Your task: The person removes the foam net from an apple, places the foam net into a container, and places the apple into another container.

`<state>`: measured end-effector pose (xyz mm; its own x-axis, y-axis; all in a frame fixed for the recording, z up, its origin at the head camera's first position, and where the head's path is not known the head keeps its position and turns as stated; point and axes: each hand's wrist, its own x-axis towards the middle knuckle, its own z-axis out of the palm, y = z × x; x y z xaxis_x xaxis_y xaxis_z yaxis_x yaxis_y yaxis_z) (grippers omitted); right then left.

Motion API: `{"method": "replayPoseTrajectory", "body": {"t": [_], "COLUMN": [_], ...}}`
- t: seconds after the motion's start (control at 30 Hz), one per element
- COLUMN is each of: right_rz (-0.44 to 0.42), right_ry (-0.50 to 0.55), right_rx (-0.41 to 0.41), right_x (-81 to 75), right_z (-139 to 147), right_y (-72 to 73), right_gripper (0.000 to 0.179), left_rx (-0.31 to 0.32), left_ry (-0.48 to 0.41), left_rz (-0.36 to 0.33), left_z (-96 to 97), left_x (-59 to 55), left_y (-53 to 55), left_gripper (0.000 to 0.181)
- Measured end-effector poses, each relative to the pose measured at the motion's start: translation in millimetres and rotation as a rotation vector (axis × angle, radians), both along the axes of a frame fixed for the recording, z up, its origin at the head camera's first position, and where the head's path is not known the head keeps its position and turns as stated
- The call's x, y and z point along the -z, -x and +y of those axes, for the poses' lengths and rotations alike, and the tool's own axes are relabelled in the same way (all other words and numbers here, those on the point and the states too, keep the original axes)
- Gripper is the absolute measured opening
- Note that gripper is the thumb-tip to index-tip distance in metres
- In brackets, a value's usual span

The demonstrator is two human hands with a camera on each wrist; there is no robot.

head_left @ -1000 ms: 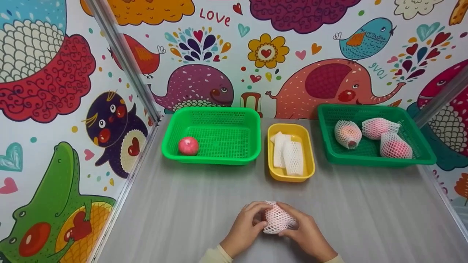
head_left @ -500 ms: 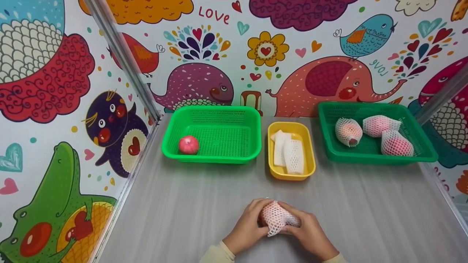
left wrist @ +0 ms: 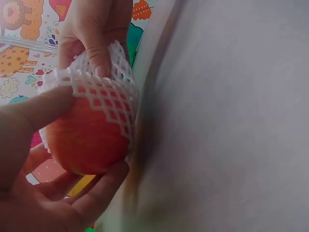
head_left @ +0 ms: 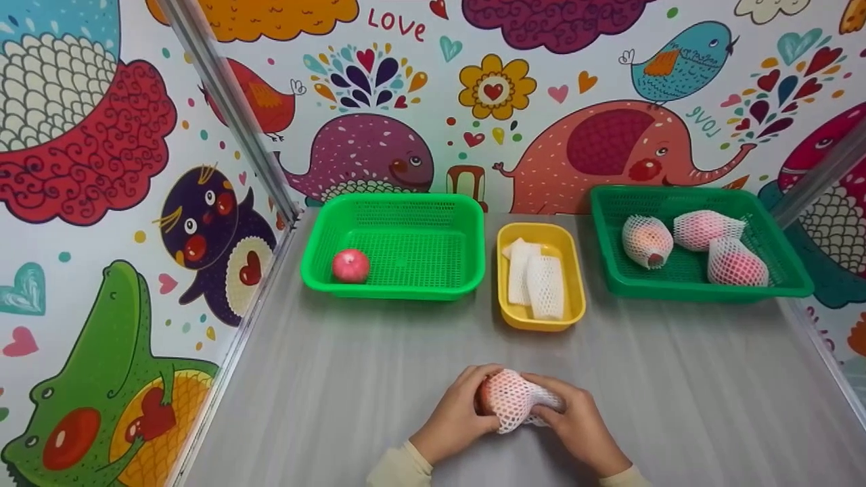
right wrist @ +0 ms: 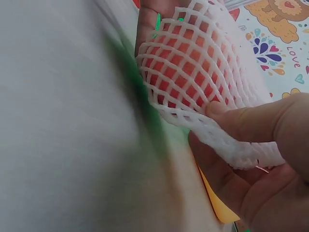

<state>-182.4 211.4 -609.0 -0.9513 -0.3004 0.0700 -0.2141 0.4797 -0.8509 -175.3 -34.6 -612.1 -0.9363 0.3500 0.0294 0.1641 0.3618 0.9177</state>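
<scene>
Left grip (head_left: 457, 414) curled — right grip (head_left: 576, 418) pinching — both facing inward.

from my station i have free counter (head_left: 325, 379) left and right; yellow tray (head_left: 541, 324), bright green basket (head_left: 419, 260) and dark green basket (head_left: 703, 291) block ahead.

The foam net (head_left: 512, 400) and the left hand (head_left: 457, 411) hide much of the red fruit (left wrist: 89, 137) in the head view. In the left wrist view, that hand is cut off by the left and bottom edges, and some fingers of the right hand (head_left: 578, 421) disappear behind the net. The right edge crops the right hand in its own wrist view, where it partly covers the yellow tray (head_left: 541, 326). There the tabletop (right wrist: 53, 121) blurs into a green smear of unclear source. Overlapping white nets (head_left: 544, 287) in the tray cannot be counted surely. Both cuffs (head_left: 404, 467) leave the head view's bottom edge.
</scene>
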Motion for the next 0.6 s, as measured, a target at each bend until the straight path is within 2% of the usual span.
{"method": "replayPoseTrajectory", "body": {"t": [0.3,0.6], "right_rz": [0.024,-0.032], "right_ry": [0.041,0.088], "right_rx": [0.080,0.223], "right_x": [-0.9,-2.7], "right_z": [2.7,4.4], "right_y": [-0.5,-0.7], "right_gripper": [0.051,0.045], "left_rx": [-0.015,-0.021], "left_ry": [0.003,0.012], "left_rz": [0.009,-0.033], "left_z": [-1.1,-7.1], "left_x": [-2.8,-0.1], "left_y": [-0.3,-0.1], "left_gripper": [0.080,0.081]}}
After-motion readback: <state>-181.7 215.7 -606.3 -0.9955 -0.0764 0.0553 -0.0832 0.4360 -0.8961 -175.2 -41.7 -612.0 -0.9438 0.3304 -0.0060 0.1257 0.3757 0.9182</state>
